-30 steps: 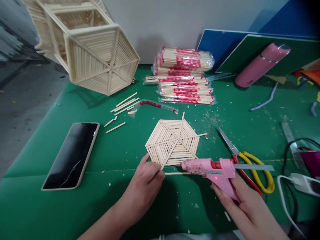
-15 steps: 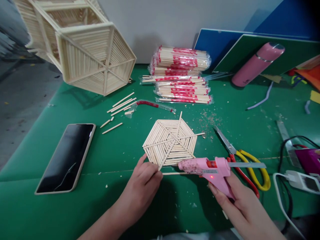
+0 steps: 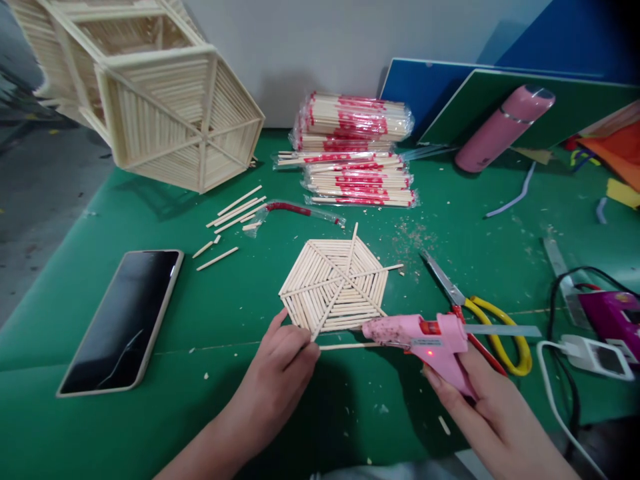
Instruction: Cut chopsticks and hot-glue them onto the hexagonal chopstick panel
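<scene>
Shifting slightly rightward along the near edge of the six-sided flat panel of pale wooden sticks since half a second ago, the pink plastic glue gun is pointing its nozzle leftward at that edge. The person's right hand is coming in from the lower right, fingers wrapping around the handle. The left hand, palm down, is curling in from the lower left, pinching the left end of a thin, straight wooden stick, while an outer finger is stretching to the panel's left side. The panel is lying on the green table, just beyond both hands, and the stick is running just in front of it
</scene>
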A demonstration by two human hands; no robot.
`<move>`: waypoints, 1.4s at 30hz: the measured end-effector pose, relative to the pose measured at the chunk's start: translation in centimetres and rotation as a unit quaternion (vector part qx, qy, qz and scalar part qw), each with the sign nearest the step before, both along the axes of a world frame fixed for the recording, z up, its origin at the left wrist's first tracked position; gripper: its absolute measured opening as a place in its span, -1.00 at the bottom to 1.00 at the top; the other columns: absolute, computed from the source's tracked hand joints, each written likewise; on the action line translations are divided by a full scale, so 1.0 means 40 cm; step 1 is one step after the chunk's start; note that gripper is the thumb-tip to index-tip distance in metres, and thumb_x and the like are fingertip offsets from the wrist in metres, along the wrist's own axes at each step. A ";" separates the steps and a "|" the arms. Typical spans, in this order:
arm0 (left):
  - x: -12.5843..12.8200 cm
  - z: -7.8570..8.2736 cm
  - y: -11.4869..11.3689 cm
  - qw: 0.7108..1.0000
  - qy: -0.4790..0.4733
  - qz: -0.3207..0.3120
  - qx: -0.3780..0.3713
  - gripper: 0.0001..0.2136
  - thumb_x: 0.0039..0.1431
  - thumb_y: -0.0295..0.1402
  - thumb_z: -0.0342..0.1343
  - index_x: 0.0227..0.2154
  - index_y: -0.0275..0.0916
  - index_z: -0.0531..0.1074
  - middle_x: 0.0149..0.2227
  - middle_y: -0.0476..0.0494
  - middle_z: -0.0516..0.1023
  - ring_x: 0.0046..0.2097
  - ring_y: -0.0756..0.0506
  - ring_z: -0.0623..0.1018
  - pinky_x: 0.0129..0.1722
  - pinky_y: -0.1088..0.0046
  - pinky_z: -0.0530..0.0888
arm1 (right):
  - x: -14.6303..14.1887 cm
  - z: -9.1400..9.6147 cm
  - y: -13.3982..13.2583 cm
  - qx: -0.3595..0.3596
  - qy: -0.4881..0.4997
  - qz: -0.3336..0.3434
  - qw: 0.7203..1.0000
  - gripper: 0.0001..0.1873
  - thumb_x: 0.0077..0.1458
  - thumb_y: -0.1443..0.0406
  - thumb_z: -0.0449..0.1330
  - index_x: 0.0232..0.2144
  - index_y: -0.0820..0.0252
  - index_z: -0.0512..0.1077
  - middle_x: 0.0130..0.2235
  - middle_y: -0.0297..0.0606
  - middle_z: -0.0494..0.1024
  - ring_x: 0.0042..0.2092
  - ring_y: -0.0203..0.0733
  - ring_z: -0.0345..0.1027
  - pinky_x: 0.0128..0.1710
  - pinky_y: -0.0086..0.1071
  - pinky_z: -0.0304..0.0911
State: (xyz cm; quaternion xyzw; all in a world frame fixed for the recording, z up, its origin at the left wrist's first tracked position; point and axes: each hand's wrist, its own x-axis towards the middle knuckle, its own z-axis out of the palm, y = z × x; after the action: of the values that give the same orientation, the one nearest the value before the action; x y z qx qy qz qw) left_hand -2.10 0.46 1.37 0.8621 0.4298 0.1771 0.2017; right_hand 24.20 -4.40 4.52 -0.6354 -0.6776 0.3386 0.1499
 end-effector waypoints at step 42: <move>0.002 -0.025 0.000 0.998 -0.054 0.023 0.018 -0.88 0.12 -0.48 -0.10 -0.42 -0.21 0.33 -0.40 0.01 0.37 -0.33 0.02 0.37 0.14 0.10 0.09 | 0.055 0.010 -0.016 0.084 -0.013 -0.013 0.996 -0.66 0.06 0.32 0.00 -0.06 0.09 0.18 -0.31 -0.24 0.50 -0.36 -0.21 0.44 -0.50 -0.50 0.36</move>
State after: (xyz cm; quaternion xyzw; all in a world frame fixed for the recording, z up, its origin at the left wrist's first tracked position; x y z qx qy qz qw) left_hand -2.03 0.45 0.36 0.8449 0.4345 0.2351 0.2051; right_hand 26.41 -5.02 4.92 -0.6338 -0.6970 0.2703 0.1985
